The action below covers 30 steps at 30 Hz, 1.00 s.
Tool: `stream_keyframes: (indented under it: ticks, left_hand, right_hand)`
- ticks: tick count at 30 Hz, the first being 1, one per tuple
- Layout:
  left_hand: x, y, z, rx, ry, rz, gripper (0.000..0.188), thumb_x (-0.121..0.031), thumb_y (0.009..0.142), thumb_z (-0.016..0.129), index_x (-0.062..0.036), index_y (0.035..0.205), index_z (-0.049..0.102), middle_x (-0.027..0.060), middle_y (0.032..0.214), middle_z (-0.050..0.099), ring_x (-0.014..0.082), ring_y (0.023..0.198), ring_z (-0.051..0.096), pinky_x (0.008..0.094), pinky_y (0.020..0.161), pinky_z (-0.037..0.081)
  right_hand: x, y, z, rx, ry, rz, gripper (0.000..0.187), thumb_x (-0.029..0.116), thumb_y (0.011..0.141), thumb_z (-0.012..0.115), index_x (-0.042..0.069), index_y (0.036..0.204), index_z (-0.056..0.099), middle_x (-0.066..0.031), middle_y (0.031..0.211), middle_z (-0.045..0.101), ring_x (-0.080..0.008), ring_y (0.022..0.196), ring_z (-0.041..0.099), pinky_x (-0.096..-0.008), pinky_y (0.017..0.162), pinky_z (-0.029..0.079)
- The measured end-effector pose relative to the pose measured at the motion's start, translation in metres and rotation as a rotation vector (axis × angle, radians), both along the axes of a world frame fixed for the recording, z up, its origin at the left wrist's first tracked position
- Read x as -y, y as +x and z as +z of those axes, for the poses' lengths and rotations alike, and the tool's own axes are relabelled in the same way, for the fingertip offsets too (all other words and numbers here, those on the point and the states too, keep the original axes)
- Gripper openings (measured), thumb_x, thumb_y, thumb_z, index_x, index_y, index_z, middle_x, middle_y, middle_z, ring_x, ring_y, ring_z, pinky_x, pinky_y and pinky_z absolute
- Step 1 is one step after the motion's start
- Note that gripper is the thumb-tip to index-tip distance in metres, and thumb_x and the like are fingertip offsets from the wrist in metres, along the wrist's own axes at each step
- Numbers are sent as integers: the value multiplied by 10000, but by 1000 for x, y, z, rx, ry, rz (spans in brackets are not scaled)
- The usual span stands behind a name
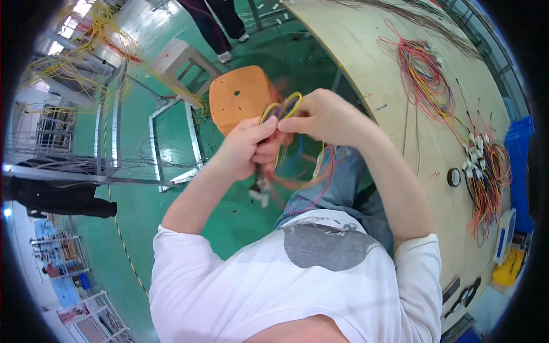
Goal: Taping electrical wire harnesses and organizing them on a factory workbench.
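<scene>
In front of my chest, a bundle of thin wires (280, 110) in yellow, red, blue and dark colours is bunched between my two hands. My left hand (249, 146) is closed round it, with the fingers curled and the thumb on top. From under that hand hang small white and dark connectors (262, 191), somewhat blurred. The thumb and fingers of my right hand (323, 117) pinch the same bundle close to my left thumb. Looped wires stand up between the hands, while a red wire (330, 177) trails down toward my lap.
An orange stool (243, 94) stands just beyond my hands, with a grey stool (186, 63) behind it. On the right, a wooden table (377, 63) carries coiled wires (426, 80), a harness with white connectors (486, 166) and a black tape roll (453, 177). Another person's legs (214, 23) show far ahead.
</scene>
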<state>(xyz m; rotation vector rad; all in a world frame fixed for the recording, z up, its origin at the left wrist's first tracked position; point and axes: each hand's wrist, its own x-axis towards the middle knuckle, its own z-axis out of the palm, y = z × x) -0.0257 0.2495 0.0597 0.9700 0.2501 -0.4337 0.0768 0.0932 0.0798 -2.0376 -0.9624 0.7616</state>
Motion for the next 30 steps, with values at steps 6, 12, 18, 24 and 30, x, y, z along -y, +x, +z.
stream_keyframes:
  ticks: [6,12,18,24,30]
  left_hand:
    - [-48,-38,0,211,-47,10,232,-288,859,461,-83,750,440,-63,478,266,47,371,236,216,333,172]
    - [-135,-52,-27,165,-101,976,199,-261,886,425,-79,807,441,-61,520,263,47,420,225,188,419,244]
    - [-79,-29,-20,175,352,824,253,-226,886,419,9,935,498,160,853,612,199,692,601,297,597,479]
    - [4,-11,-19,236,391,293,214,-244,888,424,-44,822,462,40,602,519,94,526,492,215,485,406]
    - [14,-3,-4,224,823,-384,169,-202,859,451,-36,827,448,24,558,444,108,471,417,250,445,349]
  right_hand:
    - [105,28,15,-411,95,143,228,206,787,530,6,681,558,18,491,447,-29,417,371,-191,366,253]
    - [168,21,-21,-175,-27,-580,157,154,790,514,19,740,577,18,587,498,-37,514,429,-192,452,319]
    - [55,-29,-15,150,-146,-53,166,133,788,501,-10,815,582,-174,741,579,-301,686,555,-329,621,429]
    - [3,-36,-5,248,137,14,195,174,754,569,-13,702,556,-167,601,525,-289,522,510,-332,488,393]
    - [56,-31,51,330,-48,-45,256,242,729,600,12,634,544,-144,590,538,-301,570,540,-369,516,416]
